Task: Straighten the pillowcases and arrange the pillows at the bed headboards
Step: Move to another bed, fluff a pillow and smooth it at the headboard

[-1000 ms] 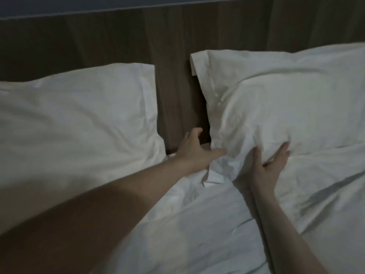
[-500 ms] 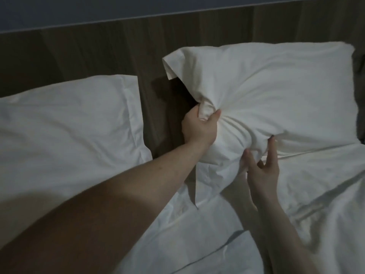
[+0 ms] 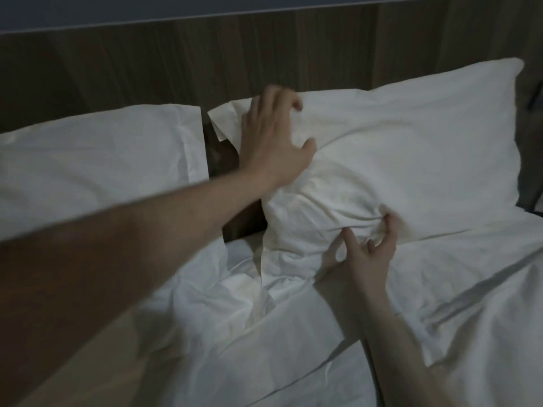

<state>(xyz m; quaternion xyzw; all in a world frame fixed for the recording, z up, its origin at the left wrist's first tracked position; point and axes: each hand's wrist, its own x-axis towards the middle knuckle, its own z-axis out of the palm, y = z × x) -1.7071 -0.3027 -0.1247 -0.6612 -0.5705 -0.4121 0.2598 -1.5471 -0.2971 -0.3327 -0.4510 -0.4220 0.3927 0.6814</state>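
Left hand (image 3: 273, 142) is spread open on the right pillow (image 3: 411, 160) near its far left corner; right hand (image 3: 370, 254) pinches its near edge.

Two white pillows are counted — the left pillow (image 3: 97, 160) and the right pillow (image 3: 411, 160) — along with two hands and one wooden headboard (image 3: 147, 66).

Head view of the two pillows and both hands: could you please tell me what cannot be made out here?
- Left pillow: its left end is cut off by the frame edge, and its lower part is hidden by the left forearm.
- Left hand: motion-blurred at the fingertips, so its contact with the right pillow is unclear.
- Right hand: the bunched pillowcase hides what the fingertips grip.
- Headboard: its base is hidden behind the pillows.
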